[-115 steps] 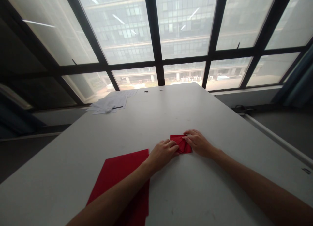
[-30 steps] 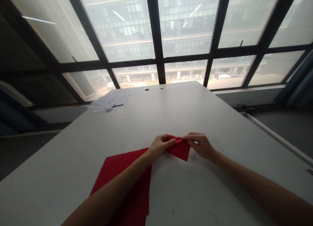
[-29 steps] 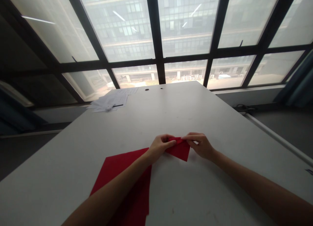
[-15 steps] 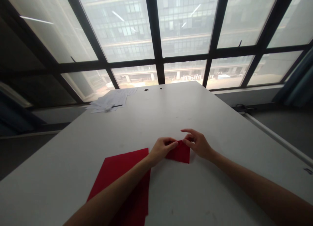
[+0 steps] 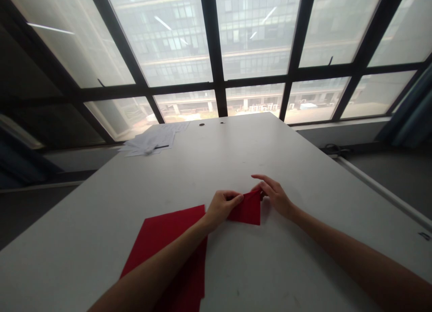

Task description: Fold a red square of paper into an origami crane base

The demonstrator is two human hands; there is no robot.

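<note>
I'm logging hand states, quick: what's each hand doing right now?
Left hand: closed, pinching the folded red paper by its top edge.
Right hand: at the paper's upper right corner, one finger extended; whether it grips cannot be told.

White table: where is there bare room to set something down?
Bare: the white table right of the loose papers, beyond the left hand and right hand; nearer, between the large red sheet and right forearm. Crowded: around the small red paper, with both hands on it.
</note>
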